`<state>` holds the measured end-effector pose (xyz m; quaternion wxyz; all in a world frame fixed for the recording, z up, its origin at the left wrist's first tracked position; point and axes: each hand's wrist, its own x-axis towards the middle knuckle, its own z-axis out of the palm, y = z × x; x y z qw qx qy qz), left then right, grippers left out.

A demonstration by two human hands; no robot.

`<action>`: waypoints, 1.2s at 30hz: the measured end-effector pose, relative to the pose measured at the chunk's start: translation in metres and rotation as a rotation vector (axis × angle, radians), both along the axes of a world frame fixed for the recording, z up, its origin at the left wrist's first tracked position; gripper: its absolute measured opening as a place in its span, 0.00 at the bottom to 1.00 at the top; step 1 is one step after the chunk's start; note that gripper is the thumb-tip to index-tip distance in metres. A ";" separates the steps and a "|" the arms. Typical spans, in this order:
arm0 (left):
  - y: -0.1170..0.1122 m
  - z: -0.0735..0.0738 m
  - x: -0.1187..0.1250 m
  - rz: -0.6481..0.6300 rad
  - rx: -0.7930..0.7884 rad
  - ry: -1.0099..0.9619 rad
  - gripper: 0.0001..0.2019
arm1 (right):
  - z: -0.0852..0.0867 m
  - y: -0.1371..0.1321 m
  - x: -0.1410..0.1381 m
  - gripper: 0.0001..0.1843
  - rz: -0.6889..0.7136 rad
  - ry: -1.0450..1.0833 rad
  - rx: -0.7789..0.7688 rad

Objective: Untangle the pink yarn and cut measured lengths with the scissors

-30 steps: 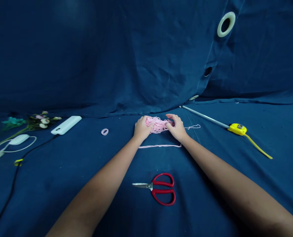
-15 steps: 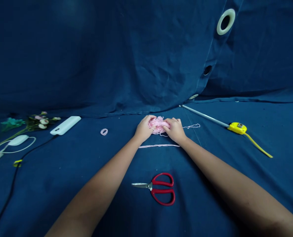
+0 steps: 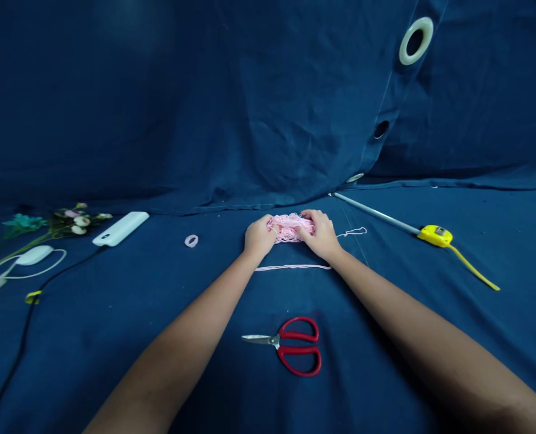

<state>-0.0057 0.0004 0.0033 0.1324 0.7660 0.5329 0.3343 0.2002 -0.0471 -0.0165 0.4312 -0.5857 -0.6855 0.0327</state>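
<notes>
A loose bundle of pink yarn [image 3: 290,228] lies between my two hands on the blue cloth. My left hand [image 3: 260,234] is closed on its left end, fingers curled round the strands. At the right end my right hand [image 3: 319,232] grips the yarn, thumb in front and fingers behind. A thin tail of yarn [image 3: 353,231] trails out past my right hand. Nearer to me, a straight length of pink strands [image 3: 292,266] lies crosswise between my wrists. Red-handled scissors [image 3: 277,340] rest closer still, blades pointing left.
A small coil of pink yarn [image 3: 191,241] lies left of my hands. Off to the right is a yellow tape measure [image 3: 435,235] beside a grey rod [image 3: 376,212]. A white device [image 3: 121,229] with a black cable and artificial flowers [image 3: 78,222] are at left. A blue curtain [image 3: 249,108] hangs behind.
The yarn bundle looks wider and more stretched out sideways. My left hand has shifted slightly left, and my right fingers have spread a little over the yarn's far side.
</notes>
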 end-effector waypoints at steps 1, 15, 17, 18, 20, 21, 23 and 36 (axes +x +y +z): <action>-0.001 0.001 0.000 -0.078 0.003 -0.041 0.13 | -0.001 0.000 -0.001 0.25 0.050 -0.026 -0.023; -0.001 -0.001 0.002 -0.030 0.104 0.104 0.08 | 0.001 0.004 0.005 0.10 0.137 0.038 0.065; 0.002 -0.003 0.002 -0.123 0.094 0.119 0.09 | 0.000 0.003 0.004 0.13 0.159 0.028 0.064; 0.003 -0.003 0.003 -0.186 0.103 0.132 0.12 | -0.001 0.004 0.004 0.16 0.172 0.017 0.046; 0.002 -0.003 0.004 -0.302 0.111 0.172 0.14 | -0.003 0.005 0.003 0.22 0.208 -0.014 -0.004; 0.002 -0.002 0.004 -0.337 0.109 0.194 0.13 | -0.004 0.006 0.002 0.24 0.222 -0.032 -0.026; 0.000 -0.001 0.005 -0.345 0.109 0.216 0.11 | -0.005 0.007 0.002 0.24 0.223 -0.072 -0.054; -0.007 0.005 0.002 -0.074 0.212 0.027 0.17 | 0.001 0.000 0.004 0.24 0.016 0.119 0.101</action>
